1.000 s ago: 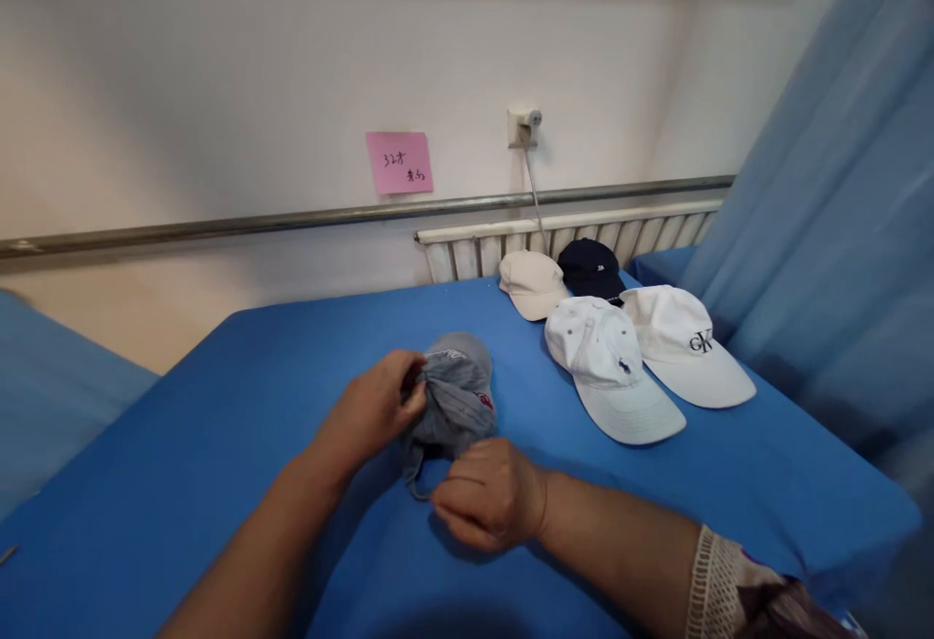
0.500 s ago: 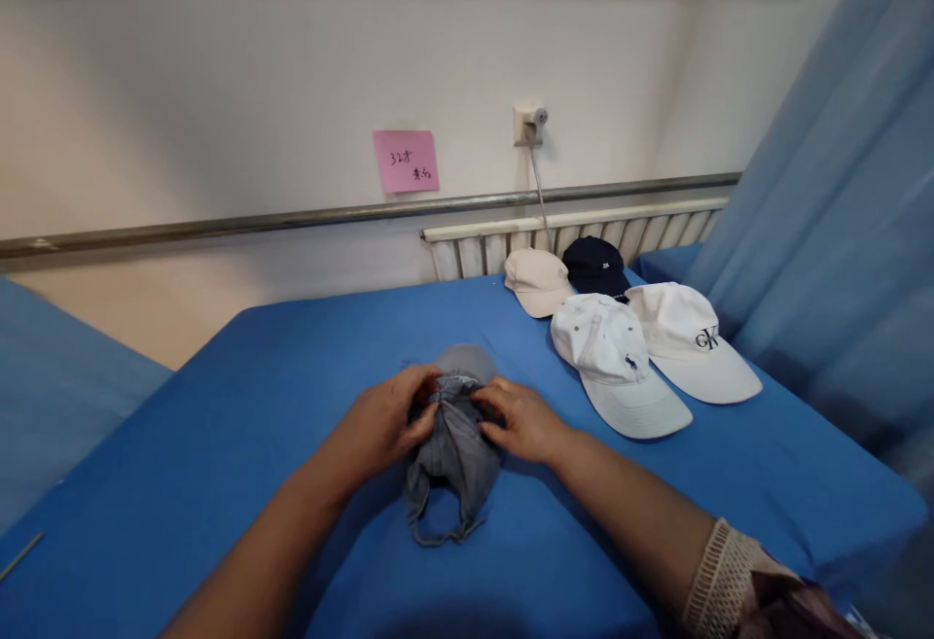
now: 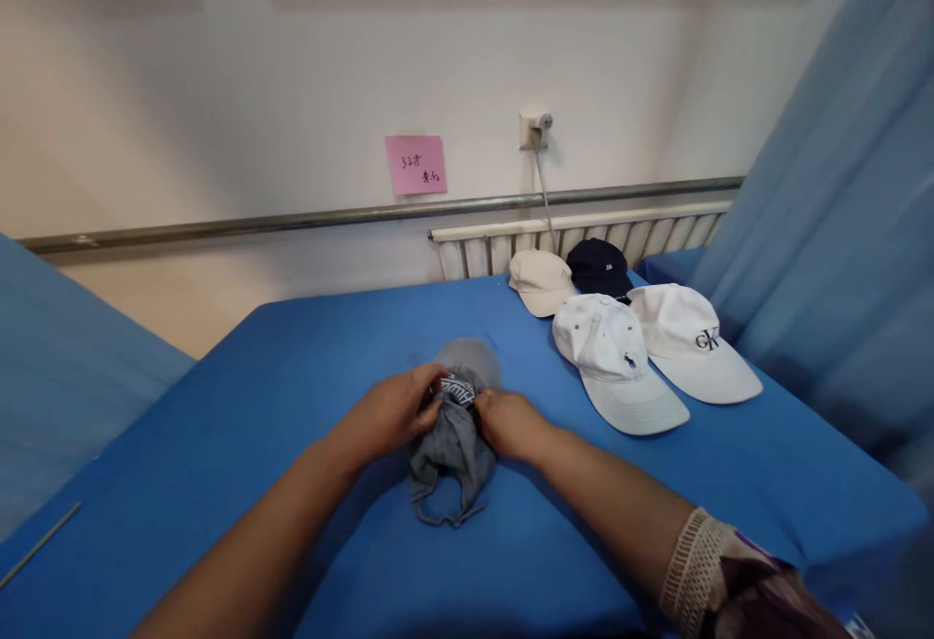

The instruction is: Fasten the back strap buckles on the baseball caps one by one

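A grey baseball cap (image 3: 453, 444) lies crumpled on the blue-covered bed, its brim pointing away from me and its back strap towards me. White lettering shows on its front panel. My left hand (image 3: 398, 408) grips the cap's left side near the brim, thumb and fingers closed on the cloth. On the opposite side my right hand (image 3: 511, 422) is closed on the cap's edge, with its fingertips partly hidden in the fabric.
To the right stand a white cap with a small horse logo (image 3: 602, 352), a white cap with letters (image 3: 682, 337), a cream cap (image 3: 541, 279) and a navy cap (image 3: 598, 267). Blue curtains (image 3: 824, 230) hang at the side. A thin stick (image 3: 40, 547) lies at left.
The lettering on the grey cap's front has come into fuller view as the cloth was pulled open. My right hand has shifted its grip and curled tighter on the cap.
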Demonstrator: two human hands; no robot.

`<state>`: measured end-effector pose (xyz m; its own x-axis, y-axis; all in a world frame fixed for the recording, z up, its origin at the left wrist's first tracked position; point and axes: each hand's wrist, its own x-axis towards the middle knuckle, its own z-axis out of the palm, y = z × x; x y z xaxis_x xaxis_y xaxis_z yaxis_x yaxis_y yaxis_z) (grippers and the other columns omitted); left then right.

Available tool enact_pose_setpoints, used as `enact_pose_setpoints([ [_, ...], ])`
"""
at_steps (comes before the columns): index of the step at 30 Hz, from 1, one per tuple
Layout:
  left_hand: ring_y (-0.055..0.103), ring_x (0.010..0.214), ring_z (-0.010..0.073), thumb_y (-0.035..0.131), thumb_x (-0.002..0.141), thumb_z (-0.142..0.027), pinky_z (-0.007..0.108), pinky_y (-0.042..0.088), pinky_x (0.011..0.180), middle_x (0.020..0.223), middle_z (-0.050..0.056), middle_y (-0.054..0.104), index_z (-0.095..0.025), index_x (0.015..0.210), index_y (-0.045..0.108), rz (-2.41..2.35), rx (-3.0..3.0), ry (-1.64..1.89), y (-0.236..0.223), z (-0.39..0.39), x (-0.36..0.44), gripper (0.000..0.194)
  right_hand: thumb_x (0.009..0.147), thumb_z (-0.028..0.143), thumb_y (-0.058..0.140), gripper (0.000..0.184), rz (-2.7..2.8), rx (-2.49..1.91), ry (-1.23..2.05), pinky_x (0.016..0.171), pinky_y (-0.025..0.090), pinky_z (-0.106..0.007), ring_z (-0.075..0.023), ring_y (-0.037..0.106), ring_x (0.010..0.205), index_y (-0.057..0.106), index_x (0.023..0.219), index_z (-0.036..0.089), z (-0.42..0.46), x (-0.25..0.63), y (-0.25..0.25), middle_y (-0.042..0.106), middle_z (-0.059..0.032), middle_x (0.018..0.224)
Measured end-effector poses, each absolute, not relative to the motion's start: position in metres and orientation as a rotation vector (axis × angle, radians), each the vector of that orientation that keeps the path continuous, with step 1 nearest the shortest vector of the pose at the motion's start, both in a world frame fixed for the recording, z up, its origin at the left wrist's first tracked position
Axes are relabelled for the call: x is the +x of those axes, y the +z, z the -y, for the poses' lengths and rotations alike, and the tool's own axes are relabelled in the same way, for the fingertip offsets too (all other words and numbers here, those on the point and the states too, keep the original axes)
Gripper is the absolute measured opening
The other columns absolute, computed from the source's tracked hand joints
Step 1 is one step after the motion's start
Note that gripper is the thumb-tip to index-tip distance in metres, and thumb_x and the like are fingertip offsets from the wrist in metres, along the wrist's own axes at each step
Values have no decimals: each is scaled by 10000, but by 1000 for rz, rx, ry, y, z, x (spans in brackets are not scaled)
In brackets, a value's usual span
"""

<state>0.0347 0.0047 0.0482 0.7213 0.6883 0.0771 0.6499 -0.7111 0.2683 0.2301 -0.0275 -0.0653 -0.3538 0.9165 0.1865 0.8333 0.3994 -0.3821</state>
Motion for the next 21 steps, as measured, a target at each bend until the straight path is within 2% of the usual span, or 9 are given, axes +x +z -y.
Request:
enact_pose_setpoints([
  [5,630,759,182,500,861,-248,264,436,666,897,34,677,-214,1057,590,-1018,2810,306,63,-13,34,218,911,203,484,107,1847,-1365,504,706,433,-266,-161,584,757,579,869,177,31,258,-52,644,-42,829],
  [10,622,805,174,486,874,-210,263,434,703,939,36,665,-213,1089,569,-872,2922,292,77,-11,38,230,867,357,572,196,1653,-926,1068,568,399,-227,-115,490,605,555,783,182,49,279,-31,544,20,685],
  [12,625,834,172,499,868,-195,257,439,719,957,32,665,-219,1115,555,-819,2925,252,78,-5,40,255,850,386,605,232,1631,-876,1177,544,379,-217,-106,476,589,566,762,175,56,281,-28,533,23,664],
  [16,631,860,171,512,856,-165,258,453,745,964,26,669,-226,1144,551,-776,2885,207,73,2,44,298,820,345,646,199,1548,-1010,992,566,393,-230,-110,485,608,640,936,183,55,269,-31,569,12,734],
  [19,637,882,178,530,841,-161,271,468,771,977,28,674,-224,1157,556,-766,2845,197,74,3,49,324,765,306,714,346,1640,-1063,757,599,412,-244,-121,505,647,644,1089,210,48,251,-30,582,4,813],
  [21,642,903,185,541,833,-167,279,476,785,993,32,679,-222,1152,563,-752,2826,209,77,3,53,324,766,287,714,350,1694,-1086,660,609,411,-247,-130,515,660,648,1103,219,43,239,-26,582,9,795],
])
